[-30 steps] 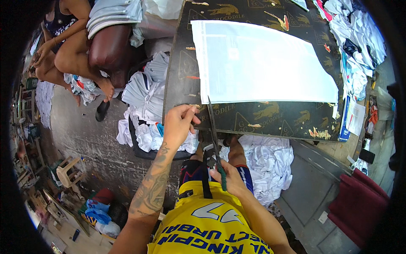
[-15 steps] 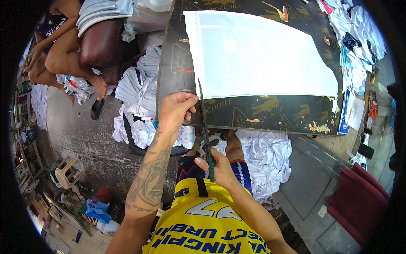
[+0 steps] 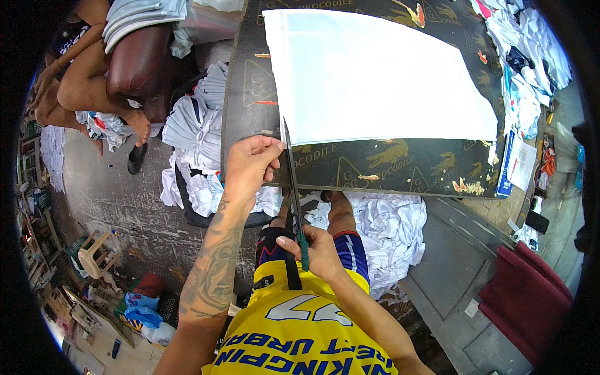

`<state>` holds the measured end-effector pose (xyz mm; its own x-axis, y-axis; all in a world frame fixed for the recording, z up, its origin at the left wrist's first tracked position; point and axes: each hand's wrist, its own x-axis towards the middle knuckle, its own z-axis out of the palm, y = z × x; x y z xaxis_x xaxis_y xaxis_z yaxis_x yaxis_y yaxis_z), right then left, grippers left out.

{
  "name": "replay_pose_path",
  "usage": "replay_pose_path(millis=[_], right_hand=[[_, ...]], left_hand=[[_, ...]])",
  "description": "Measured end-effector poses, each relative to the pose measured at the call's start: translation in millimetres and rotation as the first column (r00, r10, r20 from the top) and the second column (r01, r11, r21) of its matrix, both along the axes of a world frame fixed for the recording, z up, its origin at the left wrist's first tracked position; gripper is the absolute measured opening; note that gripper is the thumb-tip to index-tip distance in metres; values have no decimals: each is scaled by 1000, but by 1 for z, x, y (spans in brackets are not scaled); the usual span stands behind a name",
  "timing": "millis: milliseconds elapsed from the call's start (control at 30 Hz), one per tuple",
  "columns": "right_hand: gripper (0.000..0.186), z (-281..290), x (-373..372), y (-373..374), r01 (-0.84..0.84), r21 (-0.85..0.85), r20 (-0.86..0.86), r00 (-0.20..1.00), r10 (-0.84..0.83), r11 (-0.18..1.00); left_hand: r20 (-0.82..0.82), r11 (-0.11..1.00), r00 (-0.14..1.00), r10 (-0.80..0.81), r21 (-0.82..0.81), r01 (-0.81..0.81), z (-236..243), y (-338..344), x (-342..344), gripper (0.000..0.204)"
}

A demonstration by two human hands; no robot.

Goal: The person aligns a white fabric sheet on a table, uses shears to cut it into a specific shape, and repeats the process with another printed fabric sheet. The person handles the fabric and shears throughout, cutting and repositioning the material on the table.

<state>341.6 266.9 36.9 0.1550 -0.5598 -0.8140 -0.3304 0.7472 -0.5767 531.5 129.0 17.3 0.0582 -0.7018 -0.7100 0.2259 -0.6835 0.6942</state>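
Note:
A stack or sheet of white cloth [image 3: 381,81] lies flat on the dark patterned board table [image 3: 250,115]. My left hand [image 3: 251,164] is closed at the cloth's near left corner, pinching its narrow edge between thumb and fingers. In my right hand [image 3: 323,251] is a pair of long scissors [image 3: 291,178] with green-wrapped handles. Their dark blades point away from me, along the cloth's left edge beside my left fingertips. A thin white sliver shows left of the blades. Whether the blades are parted is hard to make out.
Piled white cloths [image 3: 390,231] lie under the table's near edge, and more fill a dark container [image 3: 206,187] at its left. Another person's bare leg [image 3: 94,94] is at far left. A plastic stool [image 3: 99,255] and maroon cloth [image 3: 525,294] stand off to the sides.
The whole view has shifted slightly, so table and cloth appear a little further left and up. Both hands and the scissors keep nearly the same place against the cloth.

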Motion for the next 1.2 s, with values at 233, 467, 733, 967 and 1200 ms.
replay_pose_path(millis=[233,467,733,967,1200], right_hand=[[58,8,-4,-15,-43,49,-31,999,45,998],[59,0,3,-25,-28,19,-32,999,28,999],[51,12,4,-50,-134,136,-86,986,146,982],[62,9,9,-67,-71,62,-65,995,75,996],[60,18,11,-91,-39,45,-70,997,42,998]], left_hand=[[21,1000,1000,-9,10,9,-2,0,2,13],[32,999,999,-23,25,22,0,1,2,12],[29,998,999,-35,51,33,3,0,2,11],[26,997,999,-40,69,38,6,-1,3,11],[39,996,996,-83,46,81,7,-1,3,9]])
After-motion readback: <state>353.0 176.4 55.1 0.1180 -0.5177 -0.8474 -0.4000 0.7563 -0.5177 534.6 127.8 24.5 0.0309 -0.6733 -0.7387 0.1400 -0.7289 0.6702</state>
